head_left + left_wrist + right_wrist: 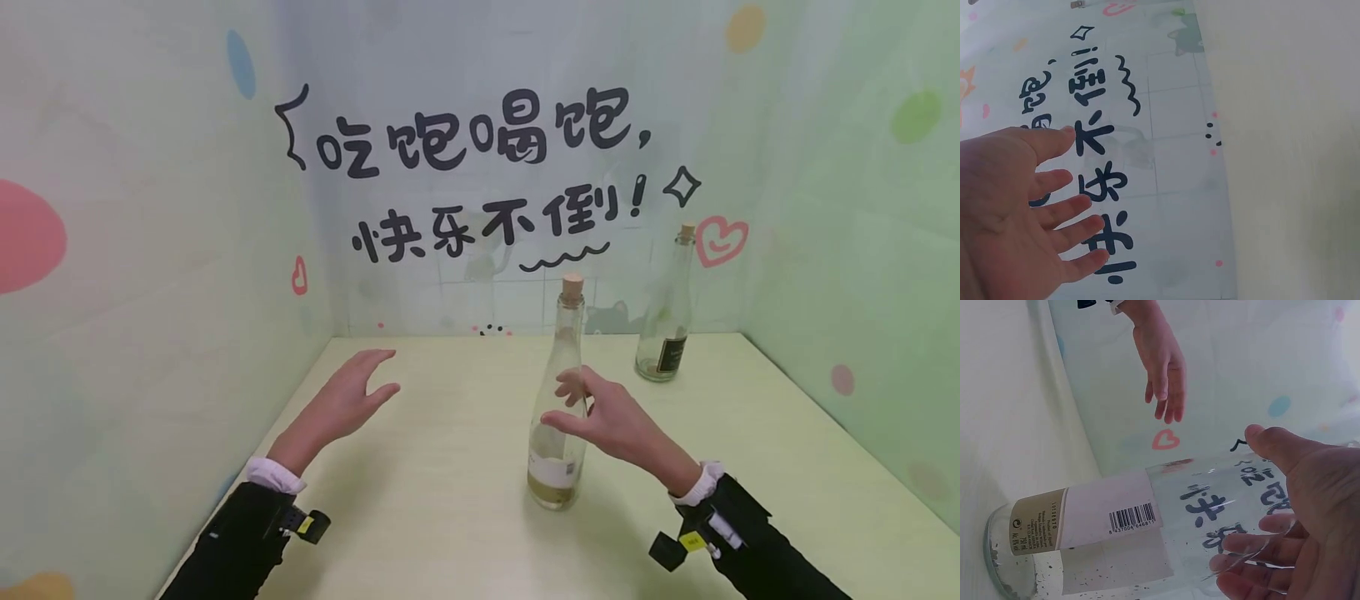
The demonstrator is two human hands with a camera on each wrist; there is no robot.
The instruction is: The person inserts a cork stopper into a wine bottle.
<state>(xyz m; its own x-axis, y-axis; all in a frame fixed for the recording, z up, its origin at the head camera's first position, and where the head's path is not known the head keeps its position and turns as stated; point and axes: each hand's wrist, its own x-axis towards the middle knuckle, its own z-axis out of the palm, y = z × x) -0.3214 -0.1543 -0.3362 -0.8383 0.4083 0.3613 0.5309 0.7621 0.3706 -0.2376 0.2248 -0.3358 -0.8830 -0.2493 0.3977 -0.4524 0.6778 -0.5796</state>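
A clear glass bottle (556,433) with a cork in its neck stands upright on the table, right of the middle. Its pale and tan label (1107,512) carries a barcode in the right wrist view. My right hand (611,417) is at the bottle's side, thumb in front and fingers behind, seen partly through the glass. The thumb looks apart from the glass; whether the fingertips touch it, I cannot tell. To the left, my left hand (341,406) hovers above the table, fingers loosely extended and holding nothing. In the left wrist view that hand (1029,206) faces the back wall.
Another corked glass bottle (664,325), with a dark label, stands at the back right of the pale table (435,467). Printed walls enclose the table at the left, back and right; the back wall (465,50) carries large dark lettering.
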